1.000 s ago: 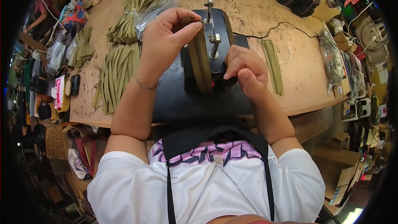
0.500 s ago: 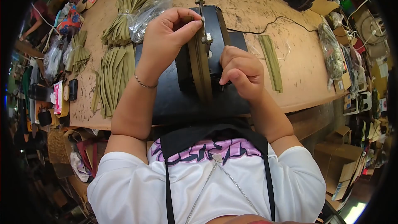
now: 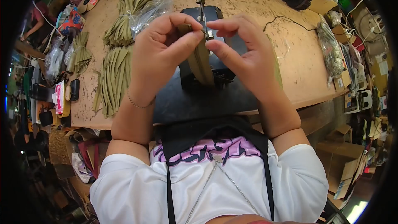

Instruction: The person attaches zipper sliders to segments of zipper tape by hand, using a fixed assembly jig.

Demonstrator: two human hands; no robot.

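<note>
One olive strap point(image 3: 202, 64), top pinched by left hand point(image 3: 159, 54); right hand point(image 3: 244, 58) touching.

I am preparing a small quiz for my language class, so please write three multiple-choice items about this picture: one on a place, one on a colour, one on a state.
1. Where do the bundles of olive strips lie?
A. on the table, left of the left hand
B. on the floor boxes
C. in the person's lap

2. What colour is the strip between the hands?
A. red
B. white
C. olive

3. What is the right hand doing?
A. lying flat
B. pinching at the strip's top beside the metal post
C. holding scissors

Answers: 1 A, they rest on the tabletop beside the left forearm; 2 C, it matches the bundles; 3 B, thumb and forefinger close at the strip's top.
</note>
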